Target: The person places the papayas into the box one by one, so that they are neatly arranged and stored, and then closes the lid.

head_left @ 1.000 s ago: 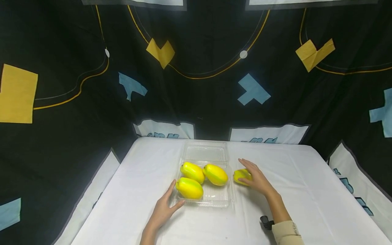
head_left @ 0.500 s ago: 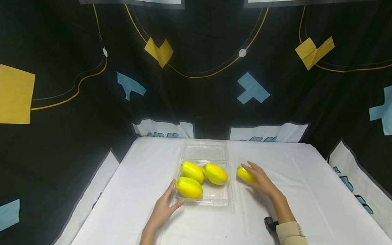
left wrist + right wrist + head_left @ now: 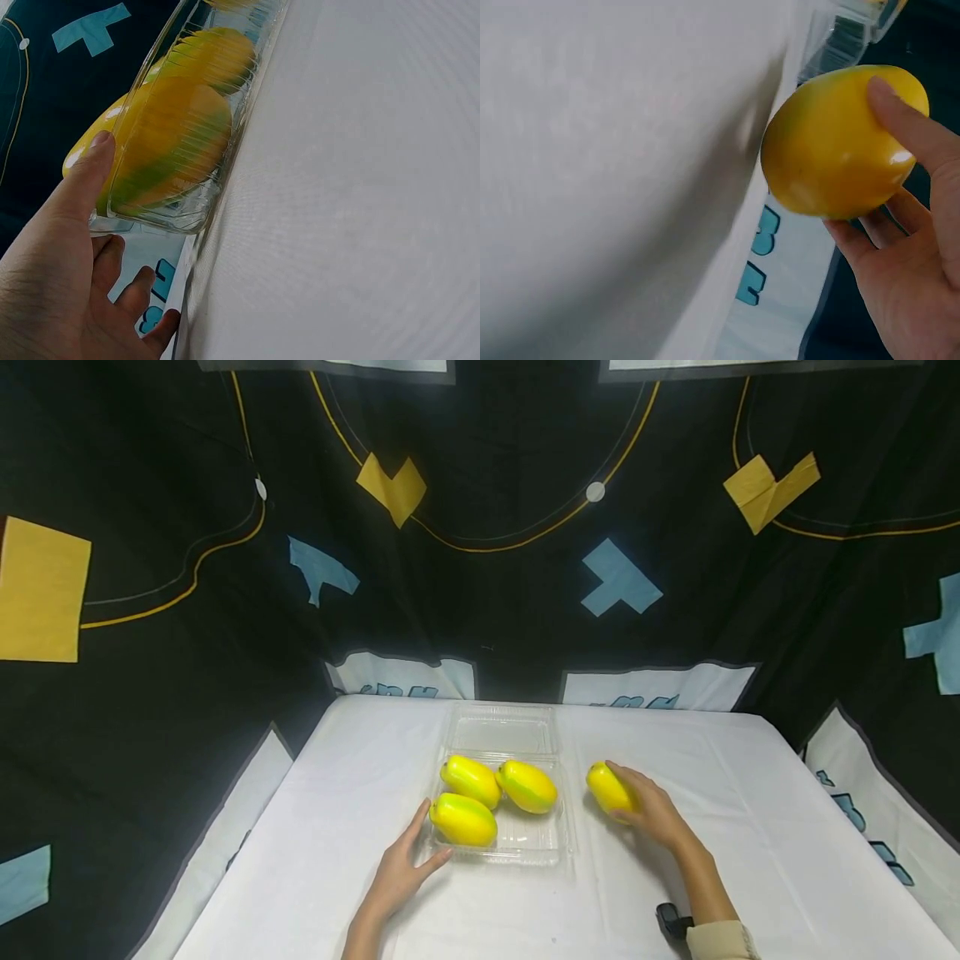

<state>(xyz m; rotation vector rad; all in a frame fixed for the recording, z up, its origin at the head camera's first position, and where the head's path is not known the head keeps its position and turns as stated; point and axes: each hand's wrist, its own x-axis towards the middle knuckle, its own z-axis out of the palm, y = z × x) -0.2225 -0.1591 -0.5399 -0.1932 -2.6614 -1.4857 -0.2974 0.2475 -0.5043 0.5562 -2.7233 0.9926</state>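
Note:
Right of the clear plastic clamshell box (image 3: 525,856), my right hand (image 3: 654,810) holds a yellow mango (image 3: 609,789). In the right wrist view the thumb (image 3: 907,124) lies across one side of that mango (image 3: 832,150) and the fingers are behind and under it. My left hand (image 3: 397,872) is at the box's near left corner, fingers extended along its left side and thumb by the front edge. Three yellow-green mangoes sit in the box: one at the near left (image 3: 463,820), one at the back left (image 3: 471,781) and one at the right (image 3: 528,787).
The lid (image 3: 502,731) of the box lies folded back, away from me. A white cloth (image 3: 300,868) covers the table, and a black curtain (image 3: 480,610) with yellow and blue patches stands behind it. A black device (image 3: 672,922) is strapped at my right wrist.
My right hand has closed round the loose mango and moved slightly right with it, turning the fruit more lengthwise. My left hand and the mangoes in the box have stayed put.

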